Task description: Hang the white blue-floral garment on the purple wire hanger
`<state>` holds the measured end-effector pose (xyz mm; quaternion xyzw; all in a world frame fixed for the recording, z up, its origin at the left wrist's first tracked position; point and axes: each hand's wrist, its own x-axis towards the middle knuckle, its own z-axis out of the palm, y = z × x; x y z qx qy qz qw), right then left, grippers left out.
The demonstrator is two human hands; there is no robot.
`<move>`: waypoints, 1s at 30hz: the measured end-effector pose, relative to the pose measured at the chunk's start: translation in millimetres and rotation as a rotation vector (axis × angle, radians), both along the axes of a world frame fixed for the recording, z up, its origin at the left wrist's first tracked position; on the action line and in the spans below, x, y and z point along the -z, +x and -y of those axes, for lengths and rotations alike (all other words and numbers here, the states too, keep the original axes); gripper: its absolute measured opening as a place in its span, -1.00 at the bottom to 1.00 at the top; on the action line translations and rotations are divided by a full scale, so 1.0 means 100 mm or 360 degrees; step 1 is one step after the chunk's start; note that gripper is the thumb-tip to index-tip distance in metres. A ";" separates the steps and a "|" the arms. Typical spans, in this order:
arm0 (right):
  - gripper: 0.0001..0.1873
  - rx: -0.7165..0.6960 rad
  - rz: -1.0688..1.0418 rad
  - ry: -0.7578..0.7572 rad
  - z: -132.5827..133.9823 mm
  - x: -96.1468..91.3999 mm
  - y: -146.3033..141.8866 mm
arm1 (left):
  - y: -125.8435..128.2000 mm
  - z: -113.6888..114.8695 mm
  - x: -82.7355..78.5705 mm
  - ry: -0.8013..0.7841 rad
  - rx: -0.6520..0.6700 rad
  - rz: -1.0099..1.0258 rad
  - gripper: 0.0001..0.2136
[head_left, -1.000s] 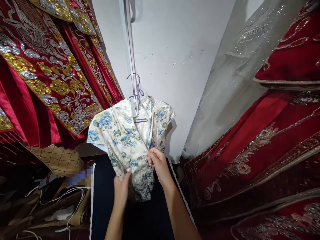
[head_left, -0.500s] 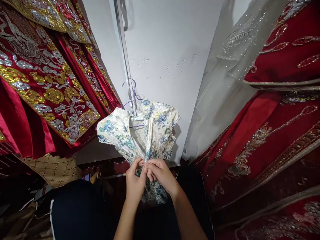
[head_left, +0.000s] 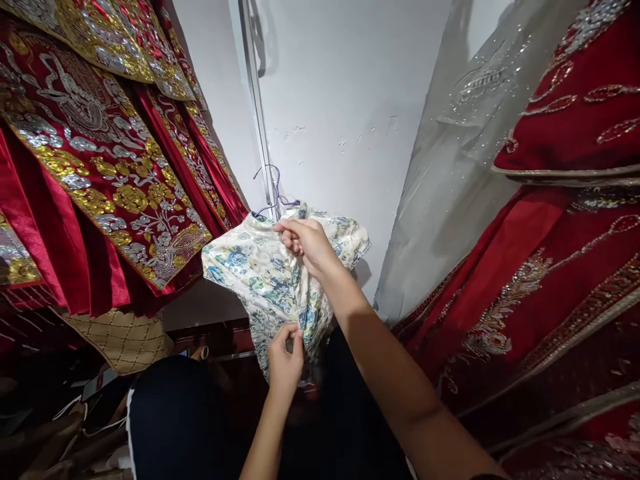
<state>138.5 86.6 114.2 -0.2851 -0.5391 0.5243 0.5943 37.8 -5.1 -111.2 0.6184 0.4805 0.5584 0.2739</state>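
Right hand (head_left: 309, 245) pinched the blouse (head_left: 253, 270) at its neck and left hand (head_left: 286, 357) pinched it lower down, with it already on its hanger (head_left: 279, 179), front drawn together, though whether it was fastened could not be told.

A sequinned red garment (head_left: 130, 180) hangs left; sheer pale fabric (head_left: 445, 180) and beaded red cloth (head_left: 565, 267) right

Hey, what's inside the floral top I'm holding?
A purple hanger: its hook and part of its shoulders show at the neckline of the floral top. Anything deeper is covered by its fabric and your right hand.
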 end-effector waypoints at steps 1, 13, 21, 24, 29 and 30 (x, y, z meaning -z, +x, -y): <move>-0.77 -0.0015 0.0027 0.0060 0.03 0.02 0.00 | -0.02 -0.02 -0.09 -0.0005 0.0050 0.0031 -0.77; -0.78 0.0408 0.0366 0.0386 0.07 0.21 0.06 | -0.41 -0.82 -2.22 0.0798 0.0087 -0.0741 -0.81; -0.68 0.0542 0.0680 0.0278 -0.10 0.82 0.10 | -0.74 -0.85 -2.27 0.0693 0.0078 -0.0149 -0.76; -0.66 0.0345 0.0646 0.0251 -0.06 0.85 0.11 | -0.76 -0.77 -2.33 0.0677 0.0043 -0.0294 -0.78; -0.64 0.0107 0.0502 0.0441 -0.09 0.51 0.03 | -0.65 -0.68 -2.27 0.0692 0.0065 -0.0783 -0.81; -0.66 0.0091 0.0503 0.0484 -0.10 0.44 0.01 | -0.64 -0.67 -2.25 0.0694 0.0075 -0.0817 -0.81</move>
